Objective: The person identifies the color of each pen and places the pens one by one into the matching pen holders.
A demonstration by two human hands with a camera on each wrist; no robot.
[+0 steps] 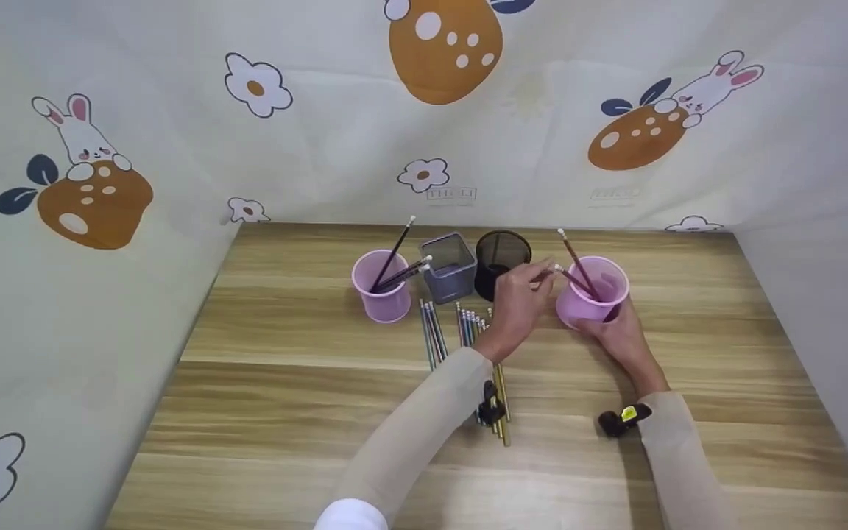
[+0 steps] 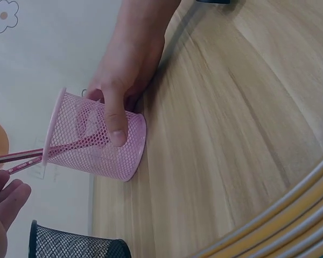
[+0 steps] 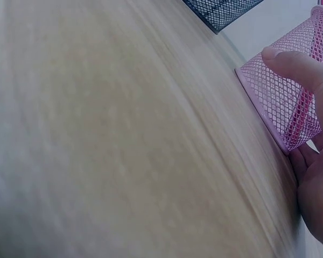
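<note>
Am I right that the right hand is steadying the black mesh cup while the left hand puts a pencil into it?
Not quite: the cup that the right hand holds is the pink mesh cup, not a black one. The head view shows it, with the left hand bringing a pencil to its rim. The rest stands.

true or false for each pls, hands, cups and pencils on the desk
1. The right hand grips the pink mesh cup. True.
2. The left hand rests flat on the table. False: it is raised at that cup's rim, by a pencil.
3. The black mesh cup lies on its side. False: it stands upright.
4. Loose pencils lie on the table. True.
</note>
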